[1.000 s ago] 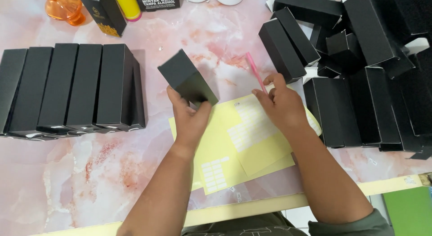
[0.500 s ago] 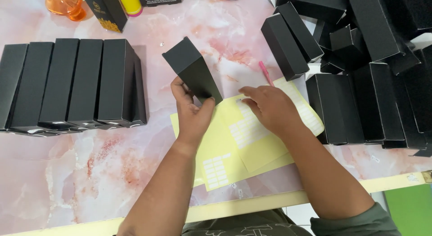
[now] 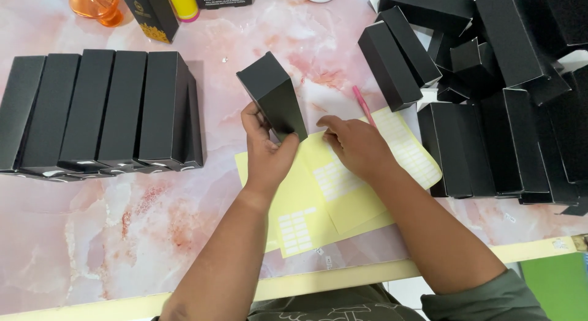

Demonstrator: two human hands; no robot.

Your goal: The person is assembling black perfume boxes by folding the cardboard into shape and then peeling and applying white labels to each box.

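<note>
Here the person's left hand (image 3: pixel 269 152) holds a matte black rectangular cardboard box (image 3: pixel 272 97) above the pink marbled bench (image 3: pixel 92 235). The grip of this hand is closed on the near end of the box, with the thumb on one side and the fingers wrapped behind it. The box is tilted: its long axis runs from the near right, at the hand, to the far left, and its free end points away from the person toward the far left. One broad face is turned up and to the right.

The right hand (image 3: pixel 355 143) rests on pale yellow sheets of small white stickers (image 3: pixel 343 186), which lie on the bench just near the box. Its fingertips are pressed together at the sheet's far edge. It seems to pinch a sticker, but I cannot tell if one is really between the fingers.

I judge the step in hand is the peeling of a label while the box waits. The next move calls for a steady box and a careful placing of the small sticker on its face.

A row of five black boxes lying side by side (image 3: pixel 98 109) is at the left, and a loose heap of black boxes (image 3: pixel 490 82) is at the right. A thin pink pen (image 3: pixel 362 103) lies beside the sheets.
</note>
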